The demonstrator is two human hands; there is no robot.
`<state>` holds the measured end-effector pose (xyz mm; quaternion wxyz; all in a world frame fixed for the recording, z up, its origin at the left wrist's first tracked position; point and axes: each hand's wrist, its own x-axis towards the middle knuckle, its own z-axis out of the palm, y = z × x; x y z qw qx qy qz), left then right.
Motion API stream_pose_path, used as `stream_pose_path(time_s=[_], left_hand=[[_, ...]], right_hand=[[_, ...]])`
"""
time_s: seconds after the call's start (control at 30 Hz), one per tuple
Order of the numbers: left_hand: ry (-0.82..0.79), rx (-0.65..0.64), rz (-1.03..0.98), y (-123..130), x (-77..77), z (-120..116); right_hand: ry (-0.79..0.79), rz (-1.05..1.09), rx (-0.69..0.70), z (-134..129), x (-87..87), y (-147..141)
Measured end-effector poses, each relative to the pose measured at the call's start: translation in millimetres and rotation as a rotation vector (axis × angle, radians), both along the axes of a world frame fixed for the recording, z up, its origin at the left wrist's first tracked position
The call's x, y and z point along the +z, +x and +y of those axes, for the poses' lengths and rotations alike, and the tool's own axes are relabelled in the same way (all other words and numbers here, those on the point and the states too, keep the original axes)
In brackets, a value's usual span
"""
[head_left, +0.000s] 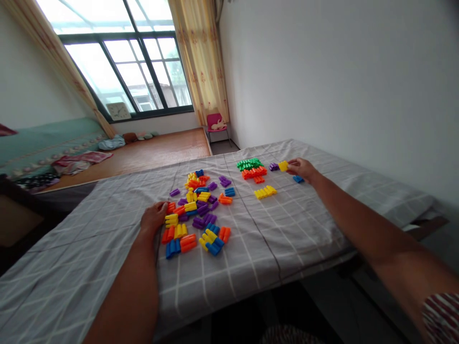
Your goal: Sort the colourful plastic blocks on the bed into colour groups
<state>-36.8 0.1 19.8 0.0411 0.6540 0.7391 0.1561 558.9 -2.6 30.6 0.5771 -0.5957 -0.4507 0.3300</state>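
A loose pile of plastic blocks in orange, yellow, purple and blue lies on a grey checked cloth. My left hand rests at the pile's left edge, fingers touching an orange and a yellow block. Farther right lie sorted groups: a green row, an orange row and a yellow row. My right hand reaches past them and pinches a yellow block beside a purple block. A blue block lies just under that hand.
The cloth covers a table that ends near me and at the right, close to a white wall. Beyond it are a wooden platform, a green mattress, a small pink chair and a window with curtains.
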Motion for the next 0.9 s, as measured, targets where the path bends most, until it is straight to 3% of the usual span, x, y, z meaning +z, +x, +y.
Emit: stream_pose_path(time_s=[0.07, 0.17, 0.27, 0.53, 0.77, 0.9], left_hand=[[-0.004, -0.001, -0.001, 0, -0.3, 0], [0.001, -0.009, -0.02, -1, -2.7, -1], [0.012, -0.019, -0.037, -3, -5.9, -1], [0.062, -0.018, -0.052, -3, -5.7, 0], [0.059, -0.011, -0.044, -2, -4.5, -3], [0.048, -0.015, -0.048, 1, -5.9, -4]], right_hand=[[-0.029, -0.083, 0.144, -9, 1.1, -23], [-0.123, -0.258, 0.122, -17, -0.9, -43], [-0.241, -0.36, 0.071, -23, -7.6, -41], [-0.388, -0.582, 0.209, -41, -15.1, -33], [-0.312, -0.72, 0.246, -46, -16.0, -26], [-0.119, -0.92, 0.077, -49, -9.4, -39]])
